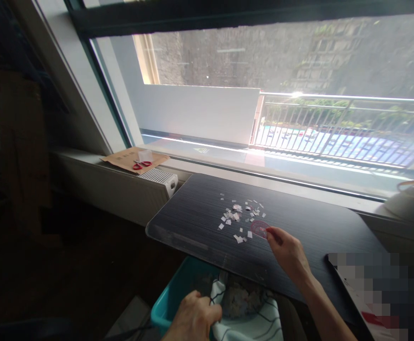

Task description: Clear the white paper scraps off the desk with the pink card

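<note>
My right hand reaches over the dark tabletop, its fingertips pinching the edge of a red see-through protractor, a rounded piece with printed markings. Just left of it, many small white paper scraps lie scattered on the table, some in a loose heap. Below the table's near edge, my left hand is closed on the edge of a white cloth with dark lines. This cloth hangs in a teal basin, where more pale scraps can be seen. The fingertips of that hand are partly hidden.
Red-handled scissors lie on a brown paper envelope on the window sill, beside a white radiator. A dark-edged object, partly pixelated, rests at the table's right. A large window stands behind. Cardboard leans at left.
</note>
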Demonstrator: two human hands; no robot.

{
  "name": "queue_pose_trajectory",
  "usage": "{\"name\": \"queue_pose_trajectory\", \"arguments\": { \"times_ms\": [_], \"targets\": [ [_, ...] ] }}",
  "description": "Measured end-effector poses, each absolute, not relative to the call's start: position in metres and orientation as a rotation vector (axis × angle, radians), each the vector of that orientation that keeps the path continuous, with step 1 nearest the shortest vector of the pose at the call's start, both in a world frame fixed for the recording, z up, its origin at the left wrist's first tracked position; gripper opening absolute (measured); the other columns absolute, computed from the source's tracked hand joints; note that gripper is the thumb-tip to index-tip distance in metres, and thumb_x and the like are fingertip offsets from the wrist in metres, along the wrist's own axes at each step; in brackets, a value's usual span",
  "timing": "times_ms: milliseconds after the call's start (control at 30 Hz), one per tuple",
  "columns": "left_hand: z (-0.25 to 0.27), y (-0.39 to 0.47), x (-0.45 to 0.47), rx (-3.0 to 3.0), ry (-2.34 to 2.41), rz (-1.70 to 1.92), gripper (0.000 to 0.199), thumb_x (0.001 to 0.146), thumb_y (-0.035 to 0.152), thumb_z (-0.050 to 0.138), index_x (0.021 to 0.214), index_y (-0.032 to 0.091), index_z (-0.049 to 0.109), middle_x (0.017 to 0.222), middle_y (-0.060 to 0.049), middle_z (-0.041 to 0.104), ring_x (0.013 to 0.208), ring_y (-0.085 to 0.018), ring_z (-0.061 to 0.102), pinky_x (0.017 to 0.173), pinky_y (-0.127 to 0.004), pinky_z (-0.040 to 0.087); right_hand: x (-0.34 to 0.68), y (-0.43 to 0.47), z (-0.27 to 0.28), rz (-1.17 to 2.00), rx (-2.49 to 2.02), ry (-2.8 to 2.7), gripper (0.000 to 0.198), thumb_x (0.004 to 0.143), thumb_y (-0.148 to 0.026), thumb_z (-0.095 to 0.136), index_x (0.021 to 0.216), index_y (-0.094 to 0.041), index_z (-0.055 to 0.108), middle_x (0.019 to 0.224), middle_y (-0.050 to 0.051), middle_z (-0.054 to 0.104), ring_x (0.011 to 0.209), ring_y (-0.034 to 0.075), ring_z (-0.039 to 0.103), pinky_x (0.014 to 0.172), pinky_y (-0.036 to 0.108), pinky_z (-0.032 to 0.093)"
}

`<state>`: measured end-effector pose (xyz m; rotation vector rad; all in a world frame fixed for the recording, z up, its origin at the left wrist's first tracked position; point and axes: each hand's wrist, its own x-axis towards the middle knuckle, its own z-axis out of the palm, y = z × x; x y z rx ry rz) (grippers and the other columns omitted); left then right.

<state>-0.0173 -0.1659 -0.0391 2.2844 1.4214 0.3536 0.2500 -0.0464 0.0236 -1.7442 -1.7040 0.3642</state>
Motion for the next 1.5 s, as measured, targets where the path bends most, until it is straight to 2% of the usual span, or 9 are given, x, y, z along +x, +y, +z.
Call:
{"name": "queue_pose_trajectory", "arguments": {
  "times_ms": [200, 400, 500, 633, 800, 900, 1133, 1367, 1500],
  "targets": [
    [-0.044, -0.166, -0.019, 2.288, 1.418, 0.295, 0.009, 0.072, 0.025, 0.067, 0.073, 0.019, 0.061, 0.082, -0.004, 0.059, 0.09, -0.023, 0.053, 0.091, -0.039, 0.039, 0.249, -0.051, 0.021, 0.454, -1.665, -1.764, 0.032, 0.083, -0.037, 0.048, 0.091, -0.02, 0.073, 0.084, 0.006, 0.075, 0.075, 0.022, 0.069, 0.066, 0.029, 0.048],
    [-0.039, -0.165, -0.017, 2.193, 1.482, 0.256, 0.022, 0.061, 0.027, 0.078, 0.076, 0.021, 0.063, 0.085, -0.001, 0.06, 0.098, -0.024, 0.053, 0.093, -0.035, 0.036, 0.248, -0.053, 0.026, 0.439, -1.681, -1.766, 0.032, 0.083, -0.036, 0.048, 0.092, -0.02, 0.074, 0.085, 0.006, 0.076, 0.076, 0.023, 0.068, 0.067, 0.03, 0.048],
    [-0.033, -0.164, -0.015, 2.168, 1.511, 0.235, 0.023, 0.061, 0.031, 0.079, 0.075, 0.021, 0.064, 0.083, 0.0, 0.06, 0.1, -0.024, 0.052, 0.093, -0.033, 0.035, 0.246, -0.054, 0.026, 0.448, -1.654, -1.791, 0.033, 0.083, -0.037, 0.047, 0.093, -0.02, 0.074, 0.086, 0.006, 0.076, 0.076, 0.023, 0.068, 0.067, 0.03, 0.048],
    [-0.025, -0.161, -0.015, 2.18, 1.508, 0.187, 0.02, 0.063, 0.031, 0.075, 0.075, 0.021, 0.064, 0.083, -0.001, 0.061, 0.095, -0.023, 0.055, 0.093, -0.035, 0.035, 0.249, -0.056, 0.024, 0.429, -1.705, -1.772, 0.032, 0.082, -0.037, 0.048, 0.09, -0.021, 0.074, 0.079, 0.006, 0.075, 0.07, 0.022, 0.068, 0.063, 0.029, 0.048],
    [-0.005, -0.153, -0.002, 2.271, 1.473, 0.149, 0.02, 0.065, 0.035, 0.073, 0.067, 0.019, 0.062, 0.073, -0.001, 0.061, 0.079, -0.02, 0.058, 0.084, -0.032, 0.039, 0.25, -0.06, 0.022, 0.44, -1.655, -1.747, 0.033, 0.084, -0.039, 0.048, 0.093, -0.02, 0.074, 0.089, 0.007, 0.076, 0.079, 0.023, 0.069, 0.07, 0.03, 0.05],
    [0.005, -0.149, 0.011, 2.376, 1.373, 0.082, 0.02, 0.064, 0.033, 0.075, 0.066, 0.019, 0.061, 0.068, 0.001, 0.062, 0.071, -0.018, 0.059, 0.08, -0.031, 0.041, 0.247, -0.063, 0.023, 0.465, -1.664, -1.772, 0.031, 0.083, -0.037, 0.049, 0.091, -0.02, 0.074, 0.084, 0.007, 0.076, 0.075, 0.023, 0.069, 0.068, 0.03, 0.05],
    [0.008, -0.144, 0.026, 2.504, 1.283, -0.026, 0.021, 0.064, 0.036, 0.075, 0.075, 0.02, 0.067, 0.074, -0.002, 0.068, 0.074, -0.021, 0.064, 0.082, -0.033, 0.042, 0.246, -0.065, 0.025, 0.455, -1.595, -1.758, 0.032, 0.083, -0.037, 0.049, 0.093, -0.02, 0.074, 0.09, 0.007, 0.076, 0.081, 0.024, 0.069, 0.071, 0.03, 0.051],
    [0.016, -0.142, 0.03, 2.487, 1.226, -0.091, 0.022, 0.064, 0.034, 0.077, 0.078, 0.02, 0.068, 0.074, -0.003, 0.069, 0.074, -0.023, 0.065, 0.079, -0.033, 0.044, 0.241, -0.07, 0.016, 0.588, -1.538, -1.829, 0.028, 0.084, -0.036, 0.052, 0.089, -0.021, 0.075, 0.082, 0.004, 0.076, 0.072, 0.02, 0.068, 0.065, 0.027, 0.051],
    [0.019, -0.142, 0.031, 2.488, 1.231, -0.08, 0.019, 0.066, 0.032, 0.075, 0.079, 0.019, 0.068, 0.076, -0.004, 0.07, 0.076, -0.023, 0.066, 0.081, -0.034, 0.043, 0.242, -0.073, 0.011, 0.583, -1.554, -1.736, 0.029, 0.083, -0.037, 0.053, 0.092, -0.021, 0.074, 0.087, 0.005, 0.076, 0.077, 0.021, 0.069, 0.071, 0.028, 0.052]
  ]
}}
